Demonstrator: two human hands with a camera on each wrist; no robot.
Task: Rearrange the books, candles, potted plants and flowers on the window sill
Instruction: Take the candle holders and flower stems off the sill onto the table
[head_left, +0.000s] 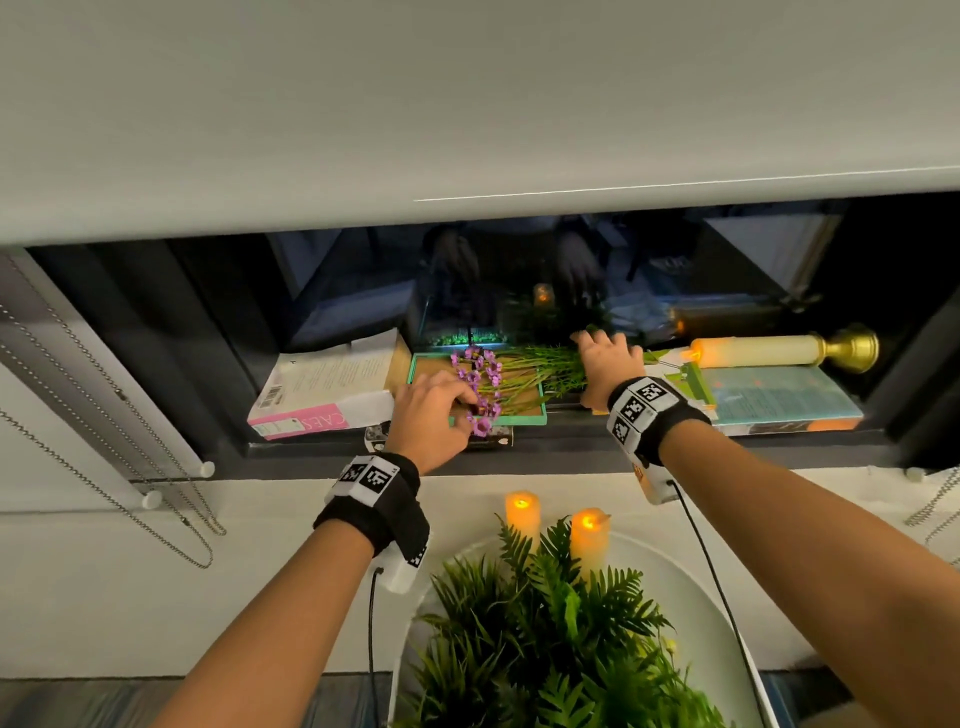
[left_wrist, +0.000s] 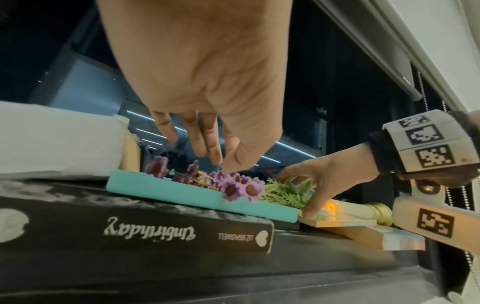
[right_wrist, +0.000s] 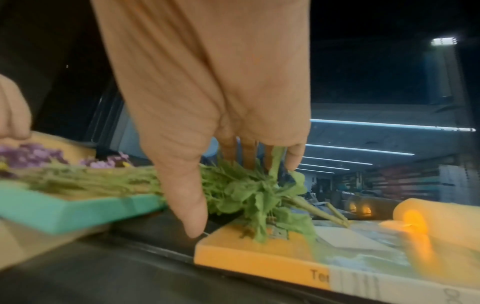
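Observation:
A bunch of purple flowers (head_left: 480, 379) lies across a teal book (head_left: 519, 417) in the middle of the window sill (head_left: 675, 441). My left hand (head_left: 465, 402) is over the flower heads (left_wrist: 233, 187), thumb and fingertips pinching them. My right hand (head_left: 597, 348) grips the leafy green stems (right_wrist: 246, 191), thumb in front and fingers behind. The teal book (left_wrist: 182, 195) rests on a black book (left_wrist: 155, 230). A pink and white book (head_left: 322, 395) lies at the left. A candle in a gold holder (head_left: 769, 351) lies on its side on a pale blue book (head_left: 779, 400) at the right.
Below the sill a white tray (head_left: 701, 587) carries a fern plant (head_left: 545, 639) and two lit candles (head_left: 522, 512). A roller blind (head_left: 467, 104) hangs low over the window. Bead chains (head_left: 104, 426) hang at the left. The stem ends lie over an orange-spined book (right_wrist: 259, 261).

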